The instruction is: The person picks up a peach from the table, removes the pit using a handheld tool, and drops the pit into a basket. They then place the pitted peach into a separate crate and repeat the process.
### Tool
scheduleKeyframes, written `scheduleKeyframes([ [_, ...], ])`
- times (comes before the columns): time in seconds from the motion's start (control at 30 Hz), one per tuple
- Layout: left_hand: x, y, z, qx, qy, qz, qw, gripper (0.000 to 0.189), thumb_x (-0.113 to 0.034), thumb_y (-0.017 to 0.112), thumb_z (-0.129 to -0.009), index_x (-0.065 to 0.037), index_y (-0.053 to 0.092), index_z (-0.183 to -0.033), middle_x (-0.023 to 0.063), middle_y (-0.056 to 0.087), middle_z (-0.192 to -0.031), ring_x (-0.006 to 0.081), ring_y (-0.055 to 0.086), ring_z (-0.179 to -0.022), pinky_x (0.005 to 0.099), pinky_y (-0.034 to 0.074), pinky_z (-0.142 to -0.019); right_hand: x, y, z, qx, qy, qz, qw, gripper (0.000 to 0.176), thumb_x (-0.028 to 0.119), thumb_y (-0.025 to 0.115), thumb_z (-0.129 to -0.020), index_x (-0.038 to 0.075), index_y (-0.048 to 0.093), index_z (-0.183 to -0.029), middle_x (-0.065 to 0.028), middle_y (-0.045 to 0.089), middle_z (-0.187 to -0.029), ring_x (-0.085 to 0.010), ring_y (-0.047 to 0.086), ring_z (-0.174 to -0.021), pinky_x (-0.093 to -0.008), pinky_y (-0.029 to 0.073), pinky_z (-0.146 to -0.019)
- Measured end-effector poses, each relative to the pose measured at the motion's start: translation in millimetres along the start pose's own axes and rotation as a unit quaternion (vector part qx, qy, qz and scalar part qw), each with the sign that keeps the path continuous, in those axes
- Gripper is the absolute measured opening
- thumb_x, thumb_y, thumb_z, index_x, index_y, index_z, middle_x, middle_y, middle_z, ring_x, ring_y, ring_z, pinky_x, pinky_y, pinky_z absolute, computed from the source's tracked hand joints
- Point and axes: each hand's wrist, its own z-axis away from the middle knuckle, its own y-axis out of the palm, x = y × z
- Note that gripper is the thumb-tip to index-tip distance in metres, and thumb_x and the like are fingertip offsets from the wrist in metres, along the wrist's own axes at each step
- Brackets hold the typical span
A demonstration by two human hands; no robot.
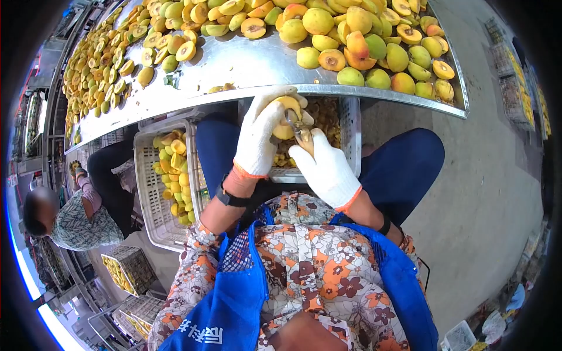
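My left hand (257, 130), in a white knit glove, is closed around a halved yellow peach (288, 105) just below the table edge. My right hand (329, 175), gloved the same way, grips a small pitting tool (304, 138) with a tan handle. Its metal end meets the cut side of the peach. Under both hands stands a pale plastic crate (351, 134) with yellow-brown scraps in it. Beside my left leg, another crate (153, 202) holds peach halves (175, 169).
A metal table (234, 70) with a raised rim carries many whole and halved peaches (357, 44). At the left a co-worker (88, 216) sits near more crates (130, 269). Stacked crates (512, 88) stand at the far right on the concrete floor (474, 193).
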Motion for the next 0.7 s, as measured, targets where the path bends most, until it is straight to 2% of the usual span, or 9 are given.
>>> scheduleKeyframes([
  [0.1, 9, 6, 4, -0.059, 0.025, 0.094, 0.993, 0.040, -0.029, 0.051, -0.104, -0.001, 0.051, -0.133, 0.0209, 0.062, -0.118, 0.0305, 0.067, -0.099, 0.0415, 0.058, -0.087, -7, 8, 0, -0.027, -0.034, 0.056, 0.997, 0.040, 0.027, 0.064, -0.098, -0.006, 0.049, -0.115, -0.0302, 0.064, -0.077, -0.0486, 0.067, -0.074, -0.0526, 0.051, -0.059],
  [0.23, 16, 10, 6, -0.077, 0.053, 0.117, 0.989, 0.037, -0.028, 0.051, -0.104, -0.002, 0.051, -0.131, 0.0209, 0.062, -0.117, 0.0307, 0.067, -0.099, 0.0416, 0.058, -0.086, -11, 11, 3, -0.050, -0.050, 0.078, 0.994, 0.039, 0.026, 0.065, -0.098, -0.005, 0.048, -0.114, -0.0303, 0.063, -0.072, -0.0490, 0.066, -0.070, -0.0531, 0.051, -0.055],
  [0.33, 16, 14, 9, -0.089, 0.065, 0.101, 0.989, 0.036, -0.027, 0.052, -0.104, -0.003, 0.052, -0.130, 0.0199, 0.062, -0.116, 0.0297, 0.066, -0.099, 0.0411, 0.057, -0.089, -11, 10, 4, -0.045, -0.035, 0.088, 0.994, 0.038, 0.027, 0.064, -0.098, -0.004, 0.048, -0.114, -0.0309, 0.063, -0.072, -0.0501, 0.066, -0.070, -0.0541, 0.052, -0.056],
  [0.4, 14, 17, 10, -0.092, 0.108, 0.012, 0.990, 0.036, -0.027, 0.051, -0.104, -0.003, 0.051, -0.130, 0.0184, 0.062, -0.117, 0.0276, 0.065, -0.100, 0.0397, 0.055, -0.090, -13, 11, 4, -0.039, -0.021, 0.097, 0.994, 0.038, 0.028, 0.063, -0.098, -0.003, 0.048, -0.114, -0.0315, 0.063, -0.073, -0.0507, 0.066, -0.070, -0.0550, 0.052, -0.057],
  [0.5, 11, 19, 13, -0.077, 0.128, -0.028, 0.988, 0.034, -0.026, 0.050, -0.104, -0.003, 0.051, -0.130, 0.0174, 0.061, -0.119, 0.0255, 0.064, -0.101, 0.0388, 0.053, -0.092, -15, 11, 5, -0.002, -0.024, 0.115, 0.993, 0.040, 0.031, 0.061, -0.099, -0.003, 0.048, -0.116, -0.0331, 0.064, -0.076, -0.0522, 0.066, -0.075, -0.0573, 0.052, -0.061],
  [0.57, 9, 19, 12, -0.072, 0.139, -0.050, 0.986, 0.033, -0.024, 0.050, -0.104, -0.004, 0.051, -0.129, 0.0174, 0.060, -0.120, 0.0251, 0.064, -0.101, 0.0383, 0.053, -0.091, -3, 9, 6, -0.004, 0.019, 0.038, 0.999, 0.043, 0.033, 0.060, -0.099, -0.003, 0.047, -0.119, -0.0342, 0.065, -0.079, -0.0535, 0.066, -0.079, -0.0584, 0.052, -0.065],
  [0.63, 8, 19, 13, -0.066, 0.148, -0.074, 0.984, 0.032, -0.023, 0.050, -0.103, -0.004, 0.050, -0.129, 0.0174, 0.060, -0.121, 0.0247, 0.063, -0.101, 0.0378, 0.053, -0.091, -1, 8, 7, 0.001, 0.028, 0.019, 0.999, 0.045, 0.033, 0.060, -0.099, -0.004, 0.048, -0.122, -0.0345, 0.065, -0.081, -0.0530, 0.066, -0.081, -0.0573, 0.052, -0.067],
  [0.7, 7, 19, 13, -0.052, 0.171, -0.073, 0.981, 0.031, -0.010, 0.050, -0.099, -0.004, 0.050, -0.129, 0.0150, 0.059, -0.120, 0.0206, 0.061, -0.103, 0.0360, 0.052, -0.092, -3, 8, 8, 0.004, 0.036, 0.001, 0.999, 0.048, 0.033, 0.060, -0.099, -0.005, 0.048, -0.125, -0.0348, 0.066, -0.083, -0.0526, 0.066, -0.084, -0.0562, 0.053, -0.069],
])
